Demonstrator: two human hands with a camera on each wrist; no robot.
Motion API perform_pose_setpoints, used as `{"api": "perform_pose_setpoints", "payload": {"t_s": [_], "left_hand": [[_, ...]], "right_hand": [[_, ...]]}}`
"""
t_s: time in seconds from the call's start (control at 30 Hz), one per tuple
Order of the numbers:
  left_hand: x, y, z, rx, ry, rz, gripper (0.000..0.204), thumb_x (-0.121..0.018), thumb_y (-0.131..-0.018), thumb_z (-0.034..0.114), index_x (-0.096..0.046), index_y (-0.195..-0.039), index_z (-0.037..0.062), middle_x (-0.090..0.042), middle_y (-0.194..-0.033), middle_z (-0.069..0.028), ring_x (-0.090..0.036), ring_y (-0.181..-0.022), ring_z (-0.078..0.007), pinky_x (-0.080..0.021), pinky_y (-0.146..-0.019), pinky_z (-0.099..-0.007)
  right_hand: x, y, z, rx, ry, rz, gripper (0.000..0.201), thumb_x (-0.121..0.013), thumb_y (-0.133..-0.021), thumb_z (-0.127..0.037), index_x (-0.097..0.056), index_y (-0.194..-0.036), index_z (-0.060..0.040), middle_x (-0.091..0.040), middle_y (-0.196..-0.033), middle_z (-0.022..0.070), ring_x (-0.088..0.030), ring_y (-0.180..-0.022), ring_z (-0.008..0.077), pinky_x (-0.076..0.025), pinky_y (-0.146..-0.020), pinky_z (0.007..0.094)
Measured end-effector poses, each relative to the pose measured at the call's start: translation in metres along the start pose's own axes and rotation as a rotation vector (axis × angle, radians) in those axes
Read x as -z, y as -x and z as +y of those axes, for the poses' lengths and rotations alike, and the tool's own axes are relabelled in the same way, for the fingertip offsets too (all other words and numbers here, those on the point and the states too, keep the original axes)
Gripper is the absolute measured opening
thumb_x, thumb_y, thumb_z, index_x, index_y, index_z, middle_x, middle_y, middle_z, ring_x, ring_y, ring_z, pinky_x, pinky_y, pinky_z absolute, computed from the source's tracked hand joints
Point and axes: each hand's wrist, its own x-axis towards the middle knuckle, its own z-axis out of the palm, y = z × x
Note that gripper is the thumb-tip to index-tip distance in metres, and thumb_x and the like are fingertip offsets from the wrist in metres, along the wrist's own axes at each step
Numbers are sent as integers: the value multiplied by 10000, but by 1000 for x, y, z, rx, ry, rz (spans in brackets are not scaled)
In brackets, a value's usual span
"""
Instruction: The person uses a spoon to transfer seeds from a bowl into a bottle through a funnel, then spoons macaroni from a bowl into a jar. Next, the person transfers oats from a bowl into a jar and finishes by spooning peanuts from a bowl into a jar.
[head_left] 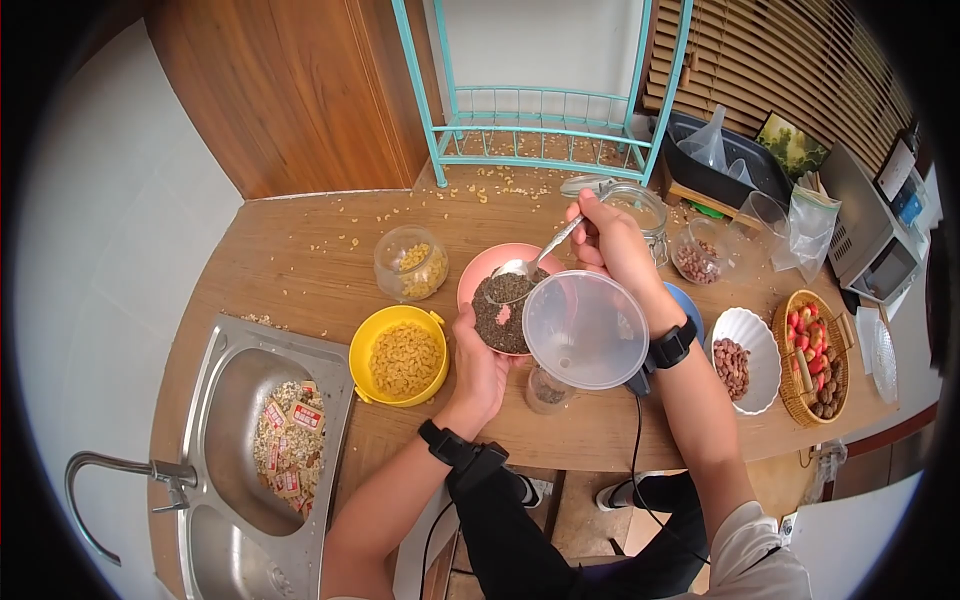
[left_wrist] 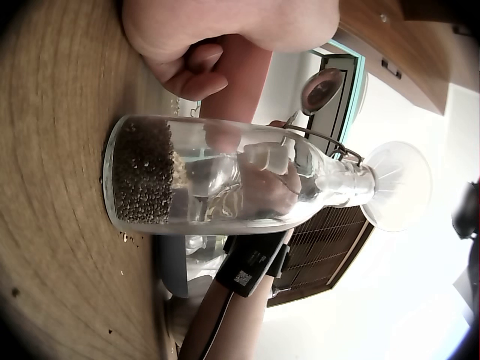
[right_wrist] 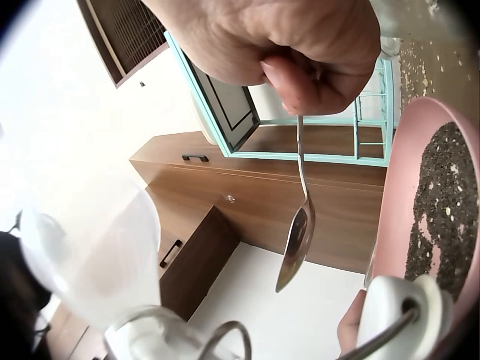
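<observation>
My left hand point(head_left: 480, 375) holds a pink bowl point(head_left: 478, 268) by its near side, thumb at the rim. Small dark seeds point(head_left: 495, 318) lie in the bowl, with a pink bare patch among them. In my right hand point(head_left: 615, 240) a metal spoon point(right_wrist: 300, 169) is pinched by its handle, its head over the bowl in the head view. A clear funnel point(head_left: 590, 335) sits in the neck of a glass swing-top bottle point(left_wrist: 262, 172), just right of the bowl. Dark seeds point(left_wrist: 141, 176) fill the bottle's lower part. Its white stopper point(right_wrist: 394, 319) hangs beside the neck.
On the left are a sink point(head_left: 225, 385), a yellow bowl point(head_left: 360, 375) of macaroni and a glass jar point(head_left: 385, 262). A white bowl point(head_left: 765, 345) of nuts and a wicker basket point(head_left: 790, 400) stand right. Behind rises a turquoise rack point(head_left: 540, 160). Macaroni bits point(head_left: 350, 240) litter the counter.
</observation>
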Motion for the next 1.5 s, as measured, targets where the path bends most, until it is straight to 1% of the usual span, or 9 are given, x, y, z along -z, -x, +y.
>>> {"api": "perform_pose_setpoints", "payload": {"t_s": [0.17,0.23,0.27,0.43,0.57,0.63,1.1,1.27,1.5], "left_hand": [[0,-1,0,6,-16,-20,518,-244,-1052,522,-525,-1152,99,-644,-1007,-38,-595,-811,-134,-445,-618,-295],[2,-4,-6,-91,24,-61,523,-237,-1054,518,-524,-1169,96,-646,-1038,-42,-602,-834,-136,-455,-627,-295],[3,-5,-7,-91,25,-61,523,-237,-1054,518,-524,-1169,96,-646,-1038,-42,-602,-834,-136,-455,-627,-295],[5,-3,0,27,-3,-47,533,-227,-1054,522,-520,-1204,102,-650,-1063,-43,-606,-863,-137,-466,-651,-293],[3,-3,0,39,4,-12,537,-221,-1054,522,-520,-1217,108,-651,-1066,-35,-609,-874,-136,-469,-658,-294],[0,-2,1,33,5,-5,538,-222,-1054,526,-521,-1224,112,-653,-1070,-29,-613,-877,-138,-471,-664,-296],[2,-1,0,35,-15,-17,566,-233,-1041,567,-510,-1267,129,-635,-1157,-29,-606,-966,-140,-485,-741,-313],[5,-2,0,32,-29,-45,564,-235,-1040,570,-507,-1270,132,-634,-1161,-29,-607,-966,-140,-486,-747,-314],[3,-2,0,30,-28,-10,551,-244,-1039,567,-515,-1256,140,-643,-1137,-27,-608,-951,-141,-479,-734,-309]], "right_hand": [[0,7,-13,61,-78,18,322,-466,-1066,-327,-573,-938,-51,-483,-678,-23,-296,-441,39,-207,-357,218],[0,10,-17,104,-99,35,320,-467,-1065,-324,-573,-934,-52,-481,-673,-23,-294,-440,40,-204,-357,219],[-1,11,-20,146,-121,51,318,-469,-1064,-321,-573,-930,-52,-480,-669,-24,-292,-439,41,-201,-357,220],[0,23,-38,216,-176,65,303,-475,-1060,-309,-568,-922,-56,-483,-674,-23,-278,-435,41,-192,-357,216],[3,32,-50,269,-212,76,299,-473,-1059,-310,-569,-918,-64,-483,-668,-24,-267,-427,33,-185,-348,208],[6,35,-53,301,-300,-18,303,-474,-1059,-318,-570,-914,-70,-485,-665,-23,-257,-418,32,-180,-340,206],[-4,51,-60,339,-220,-25,381,-423,-1075,-396,-552,-879,-95,-449,-632,-38,-239,-409,29,-168,-342,200],[-8,52,-58,427,-180,-10,408,-414,-1073,-440,-536,-868,-108,-394,-623,-50,-253,-415,28,-180,-351,195],[-11,55,-57,539,-173,-22,428,-404,-1068,-472,-513,-863,-112,-381,-625,-47,-257,-417,28,-184,-358,196]]}}
